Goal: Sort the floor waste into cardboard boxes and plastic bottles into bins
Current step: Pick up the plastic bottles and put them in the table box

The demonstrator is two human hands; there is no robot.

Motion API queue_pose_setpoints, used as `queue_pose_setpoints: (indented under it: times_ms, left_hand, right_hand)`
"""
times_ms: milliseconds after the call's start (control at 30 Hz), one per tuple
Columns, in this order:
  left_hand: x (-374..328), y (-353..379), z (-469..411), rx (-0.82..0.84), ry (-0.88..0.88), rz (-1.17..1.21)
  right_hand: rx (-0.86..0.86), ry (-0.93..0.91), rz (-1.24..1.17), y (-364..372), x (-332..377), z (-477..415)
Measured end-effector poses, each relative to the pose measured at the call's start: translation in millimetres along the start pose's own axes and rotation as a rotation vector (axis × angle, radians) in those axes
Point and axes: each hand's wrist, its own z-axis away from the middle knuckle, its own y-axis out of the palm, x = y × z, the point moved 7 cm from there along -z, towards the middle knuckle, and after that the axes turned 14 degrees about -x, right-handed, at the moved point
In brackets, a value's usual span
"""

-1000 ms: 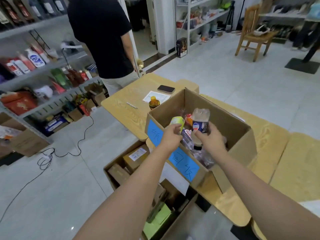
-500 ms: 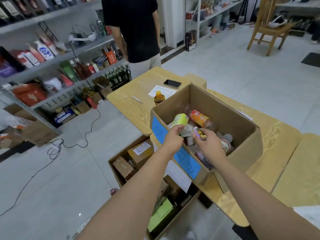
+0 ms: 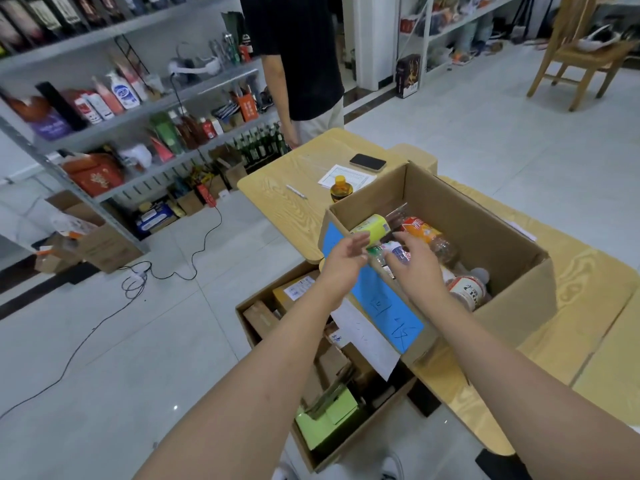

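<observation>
Plastic bottles [image 3: 446, 251] fill the open cardboard box [image 3: 467, 216] on the wooden surface [image 3: 277, 195], which seems to be why both hands hover over its near rim. The left hand [image 3: 348, 258] and the right hand [image 3: 415, 268] are spread, fingers loose, gripping nothing. Clear, crinkled plastic lies jumbled inside: a yellow-green labelled bottle [image 3: 372, 228] just beside the left fingertips, an orange-labelled bottle [image 3: 420, 230] behind, and a white-labelled bottle [image 3: 467, 291] by the right wall. A blue paper label [image 3: 381, 299] marks the front, probably naming the sort. On the floor below, a second box [image 3: 349, 450] holds flat brown cartons and a stiff green carton [image 3: 329, 420], apart from the plastic.
</observation>
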Motion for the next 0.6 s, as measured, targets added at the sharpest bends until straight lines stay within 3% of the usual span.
queue_pose_setpoints:
  times_ms: [300,600]
  left_hand:
    - [20.9,-131.2,7.1,-0.188,-0.024,0.011]
    - [73.0,-297.0,47.3,-0.354,-0.083,0.095]
  right_hand:
    - [0.139,-0.096,-0.135,92.5,99.3,25.7]
    - [0.291,-0.217,-0.122,199.7,201.2,118.5]
